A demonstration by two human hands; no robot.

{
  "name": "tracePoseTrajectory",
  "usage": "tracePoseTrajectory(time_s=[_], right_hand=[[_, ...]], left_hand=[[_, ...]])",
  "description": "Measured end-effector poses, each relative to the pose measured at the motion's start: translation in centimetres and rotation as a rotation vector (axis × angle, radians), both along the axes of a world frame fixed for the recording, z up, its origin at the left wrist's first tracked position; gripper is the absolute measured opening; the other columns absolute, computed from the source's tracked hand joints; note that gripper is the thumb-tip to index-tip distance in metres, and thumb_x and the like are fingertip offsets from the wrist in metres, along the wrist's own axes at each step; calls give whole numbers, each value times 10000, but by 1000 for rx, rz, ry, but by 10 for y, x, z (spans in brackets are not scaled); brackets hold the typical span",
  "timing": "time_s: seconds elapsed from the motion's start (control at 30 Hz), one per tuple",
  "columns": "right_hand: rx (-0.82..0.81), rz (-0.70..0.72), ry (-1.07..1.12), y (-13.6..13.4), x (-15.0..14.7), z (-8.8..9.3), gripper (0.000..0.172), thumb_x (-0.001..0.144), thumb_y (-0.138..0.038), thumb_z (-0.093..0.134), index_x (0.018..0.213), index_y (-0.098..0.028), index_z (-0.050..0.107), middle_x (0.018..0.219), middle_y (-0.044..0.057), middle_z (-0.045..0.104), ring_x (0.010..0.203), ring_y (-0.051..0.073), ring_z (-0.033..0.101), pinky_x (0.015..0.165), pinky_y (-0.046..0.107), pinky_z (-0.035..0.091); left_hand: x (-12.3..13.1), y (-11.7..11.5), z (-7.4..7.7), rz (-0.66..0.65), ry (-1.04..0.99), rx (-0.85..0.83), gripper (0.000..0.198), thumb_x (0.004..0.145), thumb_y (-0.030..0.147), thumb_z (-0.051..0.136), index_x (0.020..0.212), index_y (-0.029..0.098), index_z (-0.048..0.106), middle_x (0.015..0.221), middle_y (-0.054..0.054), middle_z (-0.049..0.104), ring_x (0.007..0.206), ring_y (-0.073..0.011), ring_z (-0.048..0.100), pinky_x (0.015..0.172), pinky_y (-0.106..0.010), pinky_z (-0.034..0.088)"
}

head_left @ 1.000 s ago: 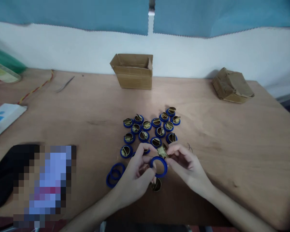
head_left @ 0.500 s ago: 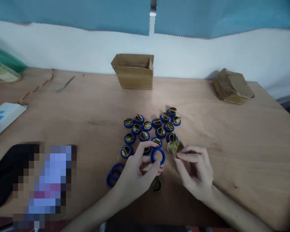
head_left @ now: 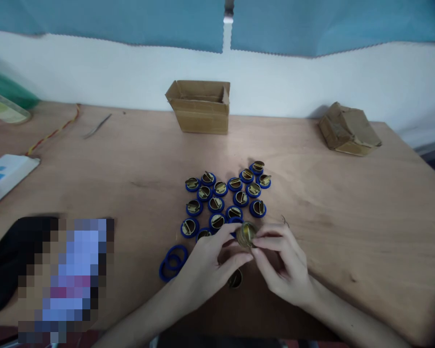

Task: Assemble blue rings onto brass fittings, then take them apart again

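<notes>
My left hand [head_left: 214,256] is closed in a pinch on a blue ring [head_left: 235,220], which is now mostly hidden behind a round brass fitting [head_left: 246,234]. Thumb and fingertips of my right hand [head_left: 283,261] grip that fitting by its near right side, right at the ring. I cannot tell how far the fitting sits inside the ring. On the table below my hands lies a loose brass fitting [head_left: 235,279]. By my left wrist rest two blue rings [head_left: 177,253], overlapping. Beyond my fingers stand several brass fittings with blue rings around them [head_left: 216,203].
An open cardboard box [head_left: 203,118] stands at the back against the wall, and a crumpled cardboard box [head_left: 350,129] sits back right. On the left are a white power strip [head_left: 12,176], a black item [head_left: 18,261], a pixelated phone-like thing [head_left: 72,270] and a thin curved metal tool [head_left: 97,126].
My right hand has moved left, bringing the brass fitting up to the blue ring in my left hand. The ring, in full view before, is now largely covered.
</notes>
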State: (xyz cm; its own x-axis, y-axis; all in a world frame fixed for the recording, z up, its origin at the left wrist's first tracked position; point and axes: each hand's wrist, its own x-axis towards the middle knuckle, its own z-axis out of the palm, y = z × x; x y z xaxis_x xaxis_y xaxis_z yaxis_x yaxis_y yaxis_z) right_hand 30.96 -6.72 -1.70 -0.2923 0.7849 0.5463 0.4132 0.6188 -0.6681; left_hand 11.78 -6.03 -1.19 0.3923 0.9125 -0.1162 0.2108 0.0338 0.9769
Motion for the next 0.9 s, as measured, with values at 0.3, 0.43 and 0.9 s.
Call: tracePoseTrajectory(time_s=[0.3, 0.43, 0.9], right_hand=[[-84, 68, 49, 2, 1, 5, 306, 871, -1, 601, 1103, -200, 602, 1019, 63, 585, 912, 182, 620, 771, 318, 552], [-31, 93, 32, 3, 3, 8, 354, 833, -25, 608, 1156, -168, 589, 1060, 87, 573, 957, 206, 609, 796, 334, 551], [-276, 212, -59, 4, 5, 8, 205, 869, -138, 573, 919, -260, 416, 696, -67, 446, 547, 105, 419, 481, 237, 344]], left_hand=[[-2, 0, 3, 43, 91, 135, 291, 941, 212, 592, 1229, 247, 604, 874, 16, 774, 737, -128, 731, 610, -169, 518], [-5, -1, 2, 44, 116, 160, 244, 928, 274, 618, 1166, 221, 610, 808, 8, 743, 634, -122, 669, 540, -173, 472], [-5, 1, 6, -10, 23, -12, 235, 1010, 369, 487, 1122, 218, 627, 631, 51, 537, 575, -114, 490, 559, -211, 386]])
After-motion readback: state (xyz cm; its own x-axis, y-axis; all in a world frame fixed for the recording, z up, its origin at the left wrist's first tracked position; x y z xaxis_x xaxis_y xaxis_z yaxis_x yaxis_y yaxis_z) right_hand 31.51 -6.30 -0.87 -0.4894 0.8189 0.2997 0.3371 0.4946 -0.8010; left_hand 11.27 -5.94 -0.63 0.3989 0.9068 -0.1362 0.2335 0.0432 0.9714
